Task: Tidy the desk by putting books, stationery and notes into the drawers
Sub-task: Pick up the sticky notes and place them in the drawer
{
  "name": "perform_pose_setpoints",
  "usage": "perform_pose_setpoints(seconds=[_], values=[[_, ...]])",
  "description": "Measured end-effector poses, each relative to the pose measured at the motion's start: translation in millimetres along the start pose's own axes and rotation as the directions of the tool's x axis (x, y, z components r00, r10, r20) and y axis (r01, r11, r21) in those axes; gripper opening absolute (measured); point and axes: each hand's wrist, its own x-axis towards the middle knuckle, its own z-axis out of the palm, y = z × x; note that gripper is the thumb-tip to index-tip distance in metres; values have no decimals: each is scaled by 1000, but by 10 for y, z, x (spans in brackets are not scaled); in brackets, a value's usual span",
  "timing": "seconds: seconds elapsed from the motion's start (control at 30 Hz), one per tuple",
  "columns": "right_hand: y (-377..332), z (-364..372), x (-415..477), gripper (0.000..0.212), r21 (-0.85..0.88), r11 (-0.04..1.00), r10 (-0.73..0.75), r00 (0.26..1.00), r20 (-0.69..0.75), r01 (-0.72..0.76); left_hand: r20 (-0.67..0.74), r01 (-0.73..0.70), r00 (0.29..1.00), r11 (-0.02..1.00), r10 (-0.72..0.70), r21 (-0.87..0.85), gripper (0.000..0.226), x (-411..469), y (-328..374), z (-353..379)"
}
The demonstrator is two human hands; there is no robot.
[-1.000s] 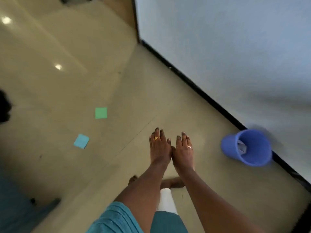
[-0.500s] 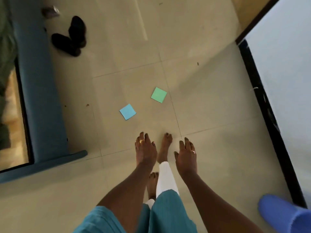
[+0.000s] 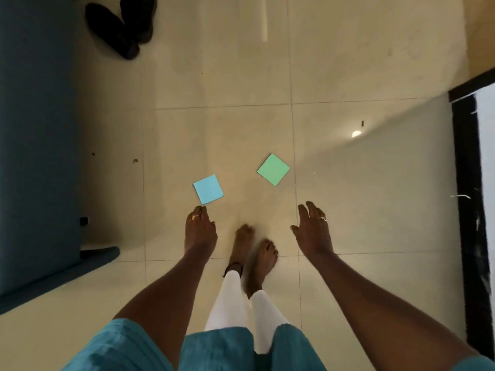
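Left hand point(image 3: 200, 231) and right hand point(image 3: 314, 231) empty, each grip spread, above floor point(image 3: 361, 62), 2 notes apart: blue note point(image 3: 208, 189), green note point(image 3: 273, 169)

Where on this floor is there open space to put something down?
Bare tile stretches beyond the green note toward the dark doorframe, and between the black shoes and both notes. It is crowded near the blue note, by the left hand, feet and right hand.

Both hands point(image 3: 200, 231) have spread apart, nearing the notes point(image 3: 208, 189).
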Motion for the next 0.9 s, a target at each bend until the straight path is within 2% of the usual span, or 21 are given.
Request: perform_pose_setpoints(seconds=[0.17,0.3,0.37,0.5,0.6,0.7,0.77,0.83,0.9], values=[[32,240,1043,62,-31,999,-20,999,38,21,57,26,998,1000,-26,7,58,958,-168,432],[10,597,1880,64,-51,998,-33,998,49,35,51,38,998,989,-46,146,61,1733,-311,882],[10,798,2271,67,-42,999,-26,999,36,27,40,81,995,984,-89,160,70,2065,-377,1068],[-25,1102,2812,84,-32,999,36,999,17,-36,23,132,991,983,-136,127,95,2507,-509,1284],[-73,1271,3015,99,-53,991,122,992,-33,-124,12,159,987,980,-162,121,103,2620,-578,1387],[-123,1345,3110,100,-57,981,180,982,-65,-183,-50,141,990,974,-134,177,99,2658,-661,1469],[-131,1293,3161,95,7,966,257,965,-60,-257,-68,149,988,967,-138,207,93,2697,-688,1447],[-100,1221,3198,85,78,943,325,946,-11,-324,-56,205,979,964,-198,170,82,2689,-661,1398],[-59,1176,3199,66,132,940,318,948,-2,-315,-55,272,962,955,-267,118,66,2655,-620,1353]])
